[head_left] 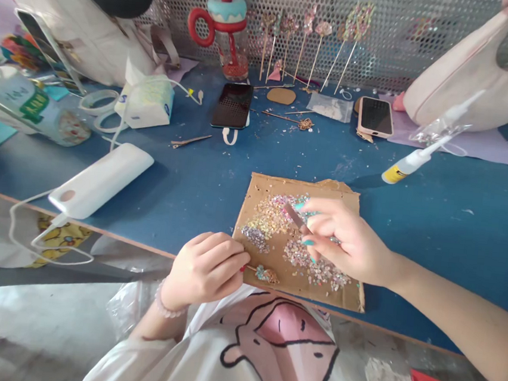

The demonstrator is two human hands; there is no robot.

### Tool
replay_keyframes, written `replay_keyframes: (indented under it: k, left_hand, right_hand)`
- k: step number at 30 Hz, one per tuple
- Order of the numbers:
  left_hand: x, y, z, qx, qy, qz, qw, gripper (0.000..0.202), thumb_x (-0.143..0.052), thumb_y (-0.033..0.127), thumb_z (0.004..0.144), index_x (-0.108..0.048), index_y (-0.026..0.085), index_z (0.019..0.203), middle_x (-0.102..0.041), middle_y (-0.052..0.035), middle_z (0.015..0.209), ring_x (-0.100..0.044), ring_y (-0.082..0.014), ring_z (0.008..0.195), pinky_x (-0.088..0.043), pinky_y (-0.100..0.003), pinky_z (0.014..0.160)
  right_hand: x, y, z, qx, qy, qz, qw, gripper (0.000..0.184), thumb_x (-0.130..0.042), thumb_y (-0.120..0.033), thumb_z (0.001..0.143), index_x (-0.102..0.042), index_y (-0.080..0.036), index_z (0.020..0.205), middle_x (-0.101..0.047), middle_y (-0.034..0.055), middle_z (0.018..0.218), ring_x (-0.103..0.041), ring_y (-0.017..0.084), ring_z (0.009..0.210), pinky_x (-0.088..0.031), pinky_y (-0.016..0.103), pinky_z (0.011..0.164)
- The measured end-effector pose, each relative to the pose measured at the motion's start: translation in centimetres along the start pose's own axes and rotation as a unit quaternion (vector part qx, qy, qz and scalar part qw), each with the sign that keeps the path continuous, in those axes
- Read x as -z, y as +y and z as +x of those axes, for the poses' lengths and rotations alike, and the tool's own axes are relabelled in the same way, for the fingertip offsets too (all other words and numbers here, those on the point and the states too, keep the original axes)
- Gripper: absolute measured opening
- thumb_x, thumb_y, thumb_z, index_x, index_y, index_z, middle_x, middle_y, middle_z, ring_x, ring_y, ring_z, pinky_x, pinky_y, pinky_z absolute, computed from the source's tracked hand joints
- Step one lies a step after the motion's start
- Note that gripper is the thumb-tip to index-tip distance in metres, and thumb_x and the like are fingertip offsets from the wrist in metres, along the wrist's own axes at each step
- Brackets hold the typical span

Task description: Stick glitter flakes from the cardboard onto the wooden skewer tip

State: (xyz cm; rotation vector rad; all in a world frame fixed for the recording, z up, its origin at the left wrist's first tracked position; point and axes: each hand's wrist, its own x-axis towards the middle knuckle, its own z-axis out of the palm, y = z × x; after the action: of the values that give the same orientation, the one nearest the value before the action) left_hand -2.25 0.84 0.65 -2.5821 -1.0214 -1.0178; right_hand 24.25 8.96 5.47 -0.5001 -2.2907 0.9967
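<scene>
A piece of cardboard (pixel 242 216) lies at the table's front edge, with loose piles of small shiny chips (pixel 297 251) in pink, yellow, lilac and clear shades spread over it. My left hand (pixel 210 267) is closed at its left corner on a thin stick whose end (pixel 266 274) bears a cluster of blue and copper-coloured bits, low over the cardboard. Above the chips, my right hand (pixel 343 238) pinches a short, flat brown strip (pixel 294 216) between thumb and fingers; its exact kind is unclear. The strip points up and left toward the pink chips.
Behind the cardboard lie a black phone (pixel 232 106), tweezers (pixel 191 141), a pink-cased phone (pixel 375 116) and a plastic bag (pixel 330 107). A glue bottle (pixel 402 169) stands right. Decorated sticks (pixel 321 32) lean at the mesh (pixel 398 42). A white power bank (pixel 102 181) with cable lies left.
</scene>
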Motion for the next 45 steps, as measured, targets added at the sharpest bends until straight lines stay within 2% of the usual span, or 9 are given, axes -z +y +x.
replay_keyframes:
  k: [2, 4, 6, 11, 13, 16, 19, 25, 45]
  left_hand:
    - [0.0, 0.0, 0.0, -0.001, 0.000, -0.001, 1.000, 0.013, -0.053, 0.008, 0.085, -0.061, 0.017, 0.092, -0.068, -0.0030, 0.081, -0.059, -0.0150, 0.066, -0.046, -0.030, 0.058]
    - [0.0, 0.0, 0.0, -0.001, 0.001, -0.001, 1.000, 0.014, -0.053, 0.008, 0.085, -0.061, 0.017, 0.092, -0.068, -0.0029, 0.081, -0.058, -0.0148, 0.066, -0.046, -0.030, 0.058]
    - [0.0, 0.0, 0.0, 0.001, 0.000, -0.002, 1.000, 0.014, -0.053, 0.008, 0.085, -0.061, 0.017, 0.092, -0.067, -0.0026, 0.081, -0.058, -0.0146, 0.066, -0.046, -0.030, 0.058]
    - [0.1, 0.0, -0.1, -0.002, -0.005, -0.006, 1.000, 0.014, -0.055, 0.007, 0.084, -0.061, 0.016, 0.092, -0.067, -0.0031, 0.082, -0.057, -0.0158, 0.068, -0.045, -0.031, 0.058]
    - [0.0, 0.0, -0.2, -0.001, -0.006, -0.006, 1.000, 0.014, -0.055, 0.007, 0.084, -0.061, 0.016, 0.092, -0.067, -0.0031, 0.083, -0.057, -0.0159, 0.068, -0.045, -0.031, 0.058]
    - [-0.1, 0.0, -0.3, 0.000, -0.009, -0.004, 1.000, 0.013, -0.055, 0.007, 0.084, -0.061, 0.016, 0.092, -0.067, -0.0030, 0.083, -0.057, -0.0158, 0.068, -0.045, -0.031, 0.059]
    - [-0.1, -0.1, -0.4, -0.002, -0.009, -0.004, 1.000, 0.013, -0.055, 0.007, 0.084, -0.061, 0.016, 0.093, -0.066, -0.0033, 0.083, -0.057, -0.0161, 0.069, -0.045, -0.032, 0.059]
    - [-0.1, -0.1, -0.3, -0.001, -0.008, -0.004, 1.000, 0.014, -0.055, 0.007, 0.084, -0.061, 0.016, 0.094, -0.066, -0.0031, 0.083, -0.056, -0.0158, 0.069, -0.045, -0.031, 0.059]
    - [0.0, -0.1, -0.3, 0.002, -0.005, -0.003, 1.000, 0.015, -0.055, 0.007, 0.083, -0.061, 0.017, 0.092, -0.067, -0.0024, 0.082, -0.058, -0.0157, 0.068, -0.045, -0.031, 0.058]
  right_hand:
    - [0.4, -0.2, -0.1, -0.026, -0.018, 0.019, 0.999, 0.033, -0.047, -0.015, 0.103, -0.044, -0.021, 0.135, -0.056, -0.0113, 0.056, -0.056, 0.008, 0.047, -0.045, 0.020, 0.052]
    - [0.9, -0.4, 0.0, -0.032, -0.041, 0.033, 0.998, 0.016, -0.049, -0.018, 0.102, -0.060, -0.020, 0.114, -0.061, -0.0077, 0.061, -0.058, 0.007, 0.052, -0.044, 0.020, 0.054]
    - [1.2, -0.5, 0.2, -0.031, -0.067, 0.076, 0.994, 0.022, -0.045, -0.025, 0.104, -0.065, -0.018, 0.098, -0.066, -0.0024, 0.070, -0.062, 0.008, 0.061, -0.047, 0.021, 0.060]
    - [1.2, -0.8, 0.2, -0.059, -0.151, 0.127, 0.979, 0.025, -0.044, -0.011, 0.094, -0.057, -0.018, 0.114, -0.069, 0.0017, 0.091, -0.065, 0.010, 0.079, -0.051, 0.022, 0.068]
    - [0.9, -0.8, 0.1, -0.057, -0.141, 0.080, 0.985, 0.027, -0.053, -0.008, 0.088, -0.054, -0.020, 0.112, -0.067, -0.0008, 0.090, -0.063, 0.008, 0.074, -0.049, 0.019, 0.066]
    - [0.5, -0.7, 0.2, 0.015, -0.087, -0.022, 0.996, 0.003, -0.056, -0.020, 0.098, -0.059, -0.020, 0.098, -0.064, -0.0027, 0.077, -0.056, 0.008, 0.065, -0.045, 0.020, 0.063]
    - [0.2, -0.6, 0.4, 0.099, -0.035, -0.081, 0.991, 0.029, -0.052, -0.040, 0.102, -0.065, -0.019, 0.089, -0.061, -0.0029, 0.065, -0.050, 0.008, 0.060, -0.042, 0.021, 0.062]
    - [-0.2, -0.6, 0.3, 0.082, -0.012, -0.084, 0.993, 0.022, -0.055, -0.030, 0.102, -0.068, -0.016, 0.092, -0.072, 0.0008, 0.075, -0.061, 0.008, 0.066, -0.048, 0.019, 0.066]
    - [-1.2, 0.2, 0.0, 0.149, -0.005, -0.126, 0.981, 0.025, -0.062, -0.034, 0.096, -0.072, -0.012, 0.089, -0.069, 0.0017, 0.066, -0.059, 0.012, 0.060, -0.051, 0.026, 0.060]
